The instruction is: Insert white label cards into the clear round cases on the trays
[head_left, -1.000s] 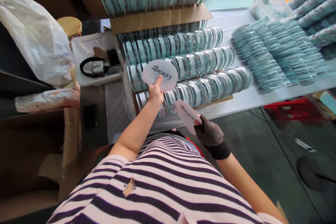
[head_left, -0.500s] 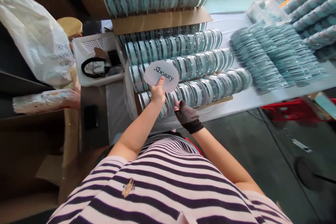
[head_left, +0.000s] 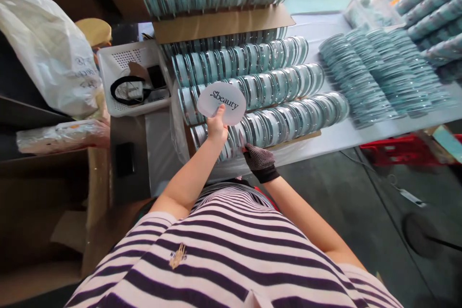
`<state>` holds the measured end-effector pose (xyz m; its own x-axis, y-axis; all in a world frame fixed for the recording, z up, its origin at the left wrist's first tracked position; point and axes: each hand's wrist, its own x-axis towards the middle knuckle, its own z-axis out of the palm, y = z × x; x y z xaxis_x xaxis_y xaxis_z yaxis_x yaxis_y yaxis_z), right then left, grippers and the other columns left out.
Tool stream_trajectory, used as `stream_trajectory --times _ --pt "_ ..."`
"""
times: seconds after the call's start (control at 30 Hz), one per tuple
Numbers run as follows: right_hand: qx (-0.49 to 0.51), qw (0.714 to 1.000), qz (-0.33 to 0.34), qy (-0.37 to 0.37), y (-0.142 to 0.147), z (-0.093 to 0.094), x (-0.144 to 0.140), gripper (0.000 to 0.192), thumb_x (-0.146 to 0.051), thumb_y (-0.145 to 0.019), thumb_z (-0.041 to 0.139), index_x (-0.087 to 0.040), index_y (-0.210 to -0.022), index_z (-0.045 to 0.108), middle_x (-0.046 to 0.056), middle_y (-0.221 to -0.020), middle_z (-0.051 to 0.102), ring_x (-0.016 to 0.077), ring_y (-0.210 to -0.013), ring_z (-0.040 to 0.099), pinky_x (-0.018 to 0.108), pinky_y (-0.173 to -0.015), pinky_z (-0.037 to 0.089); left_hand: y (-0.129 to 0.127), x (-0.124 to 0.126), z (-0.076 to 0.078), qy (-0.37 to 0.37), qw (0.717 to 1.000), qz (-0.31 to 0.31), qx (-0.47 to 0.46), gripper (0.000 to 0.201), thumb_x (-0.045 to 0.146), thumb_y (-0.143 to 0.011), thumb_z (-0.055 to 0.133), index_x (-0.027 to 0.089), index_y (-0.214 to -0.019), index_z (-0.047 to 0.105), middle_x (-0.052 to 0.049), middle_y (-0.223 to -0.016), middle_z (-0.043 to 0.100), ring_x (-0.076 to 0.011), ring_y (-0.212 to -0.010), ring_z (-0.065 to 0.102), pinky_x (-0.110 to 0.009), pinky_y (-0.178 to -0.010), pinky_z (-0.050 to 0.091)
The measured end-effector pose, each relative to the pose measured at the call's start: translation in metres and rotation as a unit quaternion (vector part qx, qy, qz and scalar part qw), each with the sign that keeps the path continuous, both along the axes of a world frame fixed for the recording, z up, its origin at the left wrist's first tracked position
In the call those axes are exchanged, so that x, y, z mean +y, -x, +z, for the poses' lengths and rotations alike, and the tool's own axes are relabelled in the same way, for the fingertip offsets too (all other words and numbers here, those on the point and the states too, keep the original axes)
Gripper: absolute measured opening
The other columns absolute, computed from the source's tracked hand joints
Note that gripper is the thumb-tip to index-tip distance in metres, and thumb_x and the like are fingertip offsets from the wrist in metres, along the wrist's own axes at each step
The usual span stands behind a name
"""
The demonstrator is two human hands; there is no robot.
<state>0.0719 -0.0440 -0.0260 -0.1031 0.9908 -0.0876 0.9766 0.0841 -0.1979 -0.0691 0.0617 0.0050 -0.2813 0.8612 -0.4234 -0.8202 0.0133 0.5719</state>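
My left hand (head_left: 215, 126) pinches a white round card (head_left: 221, 99) printed "beauty", held up over the rows of round clear-and-teal cases (head_left: 260, 87). My right hand (head_left: 259, 159), in a dark dotted glove, reaches into the nearest row of cases (head_left: 285, 120) at its left end; its fingers are against the cases and I cannot tell whether it holds anything. The cases stand on edge in several rows on a cardboard sheet on the table.
A cardboard box (head_left: 220, 21) with more cases sits behind the rows. A white basket (head_left: 130, 79) holding a black band stands at left, beside a white plastic bag (head_left: 46, 43). More teal cases (head_left: 375, 72) lie fanned on the table's right. A red crate (head_left: 393, 150) sits below.
My right hand held a second "beauty" card near my waist a second ago; it moved up and left to the front row of cases, and that card is no longer visible. My left hand barely moved.
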Motion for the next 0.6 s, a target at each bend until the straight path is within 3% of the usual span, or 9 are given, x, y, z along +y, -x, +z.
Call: stream_trajectory --times 0.13,0.2,0.23,0.27,0.3,0.37,0.43,0.5,0.6 --pt "-0.016 0.999 -0.004 0.035 0.006 0.013 0.003 0.028 -0.03 -0.097 0.042 -0.02 -0.101 0.068 0.012 -0.091 0.074 0.0211 -0.08 0.068 0.028 -0.063 0.033 0.0 -0.003 0.0 -0.012 1.0 0.007 0.006 0.053 0.011 -0.083 0.074 0.024 -0.132 0.062 -0.007 -0.13 0.069 -0.0224 -0.124 0.063 -0.04 -0.106 0.051" --pt "0.084 0.992 -0.041 0.089 0.007 0.017 0.007 0.021 -0.027 -0.094 0.045 -0.02 -0.096 0.064 0.011 -0.086 0.073 0.0191 -0.073 0.066 0.026 -0.062 0.036 0.0 -0.003 0.0 -0.006 1.0 0.01 0.014 0.053 0.012 -0.082 0.076 0.025 -0.132 0.062 -0.006 -0.129 0.07 -0.0217 -0.123 0.063 -0.039 -0.106 0.051" --pt "0.176 0.972 -0.071 0.138 0.006 0.019 0.01 0.018 -0.027 -0.093 0.045 -0.02 -0.096 0.062 0.009 -0.082 0.071 0.0173 -0.067 0.064 0.026 -0.061 0.037 0.0 -0.003 0.0 -0.004 1.0 0.012 0.016 0.053 0.012 -0.082 0.076 0.025 -0.132 0.062 -0.006 -0.128 0.07 -0.0214 -0.123 0.064 -0.039 -0.106 0.051" --pt "0.286 0.933 -0.103 0.194 0.005 0.021 0.012 0.016 -0.026 -0.091 0.045 -0.02 -0.098 0.059 0.006 -0.077 0.069 0.0153 -0.061 0.061 0.025 -0.059 0.039 -0.001 -0.002 0.0 -0.002 1.0 0.014 0.017 0.053 0.013 -0.082 0.076 0.025 -0.131 0.062 -0.006 -0.128 0.07 -0.0214 -0.122 0.064 -0.039 -0.106 0.051" --pt "0.402 0.871 -0.132 0.25 0.003 0.023 0.013 0.016 -0.026 -0.09 0.045 -0.021 -0.1 0.056 0.002 -0.072 0.066 0.0134 -0.055 0.057 0.024 -0.057 0.039 -0.001 -0.002 0.0 -0.002 1.0 0.017 0.018 0.052 0.013 -0.081 0.077 0.025 -0.131 0.063 -0.007 -0.128 0.07 -0.0216 -0.122 0.064 -0.039 -0.105 0.051" --pt "0.586 0.717 -0.174 0.334 -0.002 0.025 0.013 0.02 -0.027 -0.089 0.047 -0.023 -0.107 0.052 -0.004 -0.065 0.057 0.0104 -0.048 0.049 0.021 -0.053 0.039 -0.002 -0.001 -0.001 -0.01 0.999 0.027 0.021 0.052 0.013 -0.081 0.077 0.024 -0.13 0.063 -0.008 -0.129 0.069 -0.0219 -0.121 0.064 -0.04 -0.105 0.052" --pt "0.685 0.6 -0.192 0.366 -0.002 0.028 0.012 0.022 -0.031 -0.089 0.048 -0.025 -0.111 0.05 -0.007 -0.065 0.054 0.0082 -0.045 0.043 0.019 -0.05 0.036 -0.004 -0.001 -0.001 -0.021 0.999 0.035 0.027 0.053 0.013 -0.081 0.077 0.023 -0.131 0.062 -0.008 -0.13 0.069 -0.0211 -0.122 0.064 -0.038 -0.105 0.051" --pt "0.72 0.549 -0.203 0.373 0.003 0.029 0.012 0.018 -0.036 -0.093 0.045 -0.025 -0.107 0.05 -0.007 -0.069 0.056 0.007 -0.044 0.04 0.018 -0.048 0.034 -0.005 -0.001 0.001 -0.026 0.998 0.037 0.038 0.053 0.012 -0.082 0.075 0.024 -0.132 0.061 -0.007 -0.128 0.07 -0.0196 -0.123 0.063 -0.035 -0.104 0.052" --pt "0.715 0.545 -0.223 0.378 0.017 0.029 0.02 0.019 -0.04 -0.097 0.043 -0.023 -0.096 0.05 -0.006 -0.065 0.056 0.0066 -0.042 0.038 0.018 -0.045 0.034 -0.007 -0.002 0.002 -0.024 0.998 0.035 0.055 0.049 0.011 -0.083 0.074 0.023 -0.129 0.063 -0.006 -0.125 0.071 -0.0186 -0.122 0.064 -0.033 -0.103 0.052"
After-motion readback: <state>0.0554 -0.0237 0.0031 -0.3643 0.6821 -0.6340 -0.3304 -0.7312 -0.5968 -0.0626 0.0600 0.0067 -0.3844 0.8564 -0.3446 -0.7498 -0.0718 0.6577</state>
